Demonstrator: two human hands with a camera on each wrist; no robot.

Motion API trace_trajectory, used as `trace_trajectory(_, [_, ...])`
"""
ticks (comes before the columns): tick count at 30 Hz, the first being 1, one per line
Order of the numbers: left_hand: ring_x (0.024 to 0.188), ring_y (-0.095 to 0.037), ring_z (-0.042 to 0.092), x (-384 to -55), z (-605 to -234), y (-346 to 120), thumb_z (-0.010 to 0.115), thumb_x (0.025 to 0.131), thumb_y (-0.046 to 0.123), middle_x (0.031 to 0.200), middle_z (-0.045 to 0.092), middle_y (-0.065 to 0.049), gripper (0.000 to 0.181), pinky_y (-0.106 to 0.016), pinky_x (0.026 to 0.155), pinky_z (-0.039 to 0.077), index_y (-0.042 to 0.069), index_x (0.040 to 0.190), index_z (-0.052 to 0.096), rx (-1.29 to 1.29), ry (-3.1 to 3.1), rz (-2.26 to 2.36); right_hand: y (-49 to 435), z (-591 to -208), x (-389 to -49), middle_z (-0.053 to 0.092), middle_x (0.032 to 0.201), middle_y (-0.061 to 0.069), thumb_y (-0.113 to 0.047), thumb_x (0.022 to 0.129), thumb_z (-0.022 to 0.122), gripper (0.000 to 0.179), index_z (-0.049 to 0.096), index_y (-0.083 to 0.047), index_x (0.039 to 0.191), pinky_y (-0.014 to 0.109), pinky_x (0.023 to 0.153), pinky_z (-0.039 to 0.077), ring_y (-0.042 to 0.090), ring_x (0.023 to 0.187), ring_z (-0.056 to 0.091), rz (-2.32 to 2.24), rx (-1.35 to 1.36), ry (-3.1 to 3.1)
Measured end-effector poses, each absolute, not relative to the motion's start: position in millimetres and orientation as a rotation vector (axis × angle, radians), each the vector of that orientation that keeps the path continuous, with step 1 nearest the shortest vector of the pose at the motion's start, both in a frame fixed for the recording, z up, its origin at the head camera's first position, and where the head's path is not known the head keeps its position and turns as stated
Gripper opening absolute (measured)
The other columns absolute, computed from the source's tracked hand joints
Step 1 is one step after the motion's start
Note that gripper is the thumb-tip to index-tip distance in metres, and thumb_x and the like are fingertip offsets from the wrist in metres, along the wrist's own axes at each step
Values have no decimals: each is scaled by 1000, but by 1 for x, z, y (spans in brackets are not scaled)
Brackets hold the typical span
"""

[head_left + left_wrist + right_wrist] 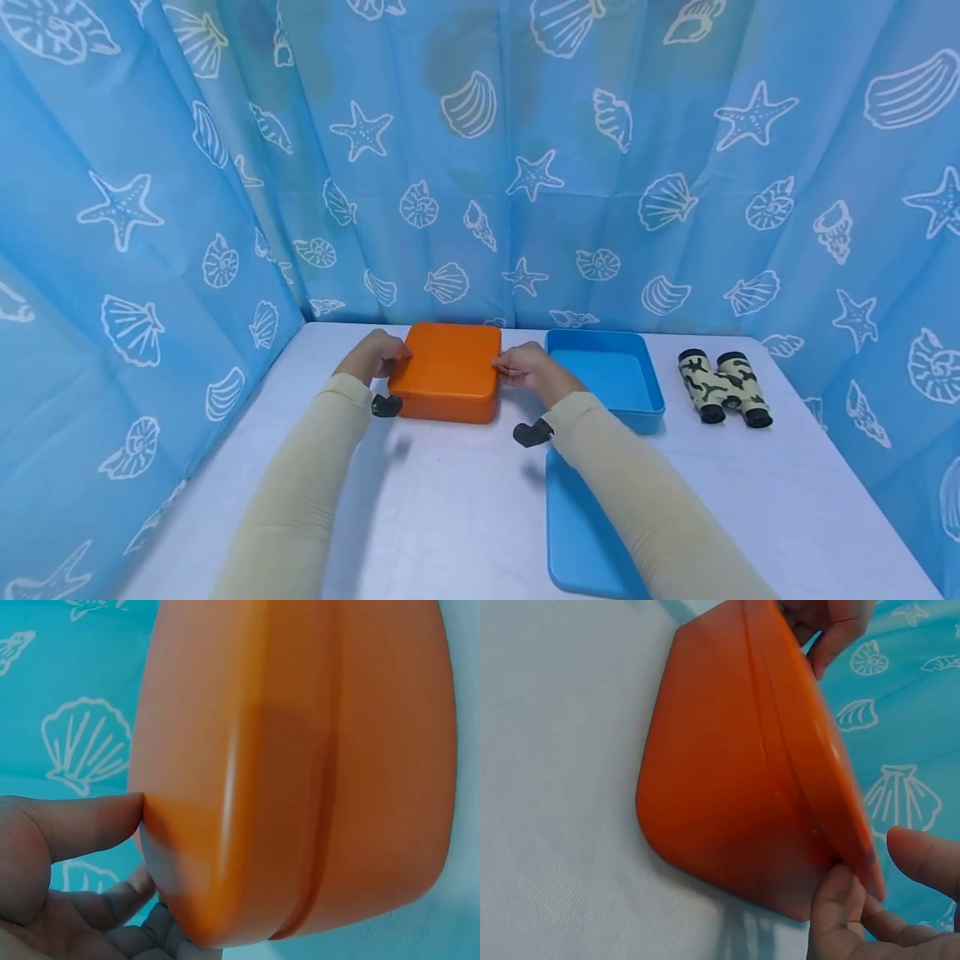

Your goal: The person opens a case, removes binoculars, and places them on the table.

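An orange square box (442, 408) with its orange lid (450, 358) on top stands near the back of the table. At the box's left side my left hand (375, 354) grips the lid; in the left wrist view its thumb (94, 825) touches the lid and the fingers bend against the side, tips partly hidden. On the opposite side, my right hand (531, 368) has its fingers (836, 900) curled at the lid's rim, while its thumb (926, 859) stands apart from the lid. The box's inside is hidden.
Right of my right hand stands an open blue box (603, 367). A flat blue lid (588, 533) lies in front of it, partly under my right forearm. Camouflage binoculars (723, 387) lie farther right on the white table (450, 517). A shell-patterned blue curtain (480, 167) surrounds the table.
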State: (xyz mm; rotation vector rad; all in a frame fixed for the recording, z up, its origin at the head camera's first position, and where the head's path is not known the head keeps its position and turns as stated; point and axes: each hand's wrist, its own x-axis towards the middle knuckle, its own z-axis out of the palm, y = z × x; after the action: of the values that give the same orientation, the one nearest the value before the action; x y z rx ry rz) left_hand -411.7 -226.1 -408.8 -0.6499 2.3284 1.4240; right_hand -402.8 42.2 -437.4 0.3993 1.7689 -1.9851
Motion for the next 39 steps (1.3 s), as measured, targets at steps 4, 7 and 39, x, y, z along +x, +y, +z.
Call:
trace_trajectory(4, [94,-30,56,-407,-412,-226,66,93,13,111,56,-17,43,-35,90,50,-3,129,51,-657,2328,1379,45,-443,-401,58,117,17,4,88,67,42,56,7,129,36,95,49,27,98,58,-1951,393,1826])
trace_trajectory(7, [95,-31,56,-405,-413,-225,66,93,14,112,56,-17,41,-36,90,50,-3,127,52,-652,2329,1358,49,-445,-400,58,121,17,4,88,68,42,58,6,128,36,93,51,28,102,59,-1931,381,1866])
trace_trajectory(39, [102,-30,58,-367,-400,-255,63,95,9,125,54,-19,46,-37,90,52,-7,134,45,-447,2104,1683,58,-427,-377,63,117,16,-5,92,67,33,59,1,123,33,83,55,27,101,63,-1922,222,1800])
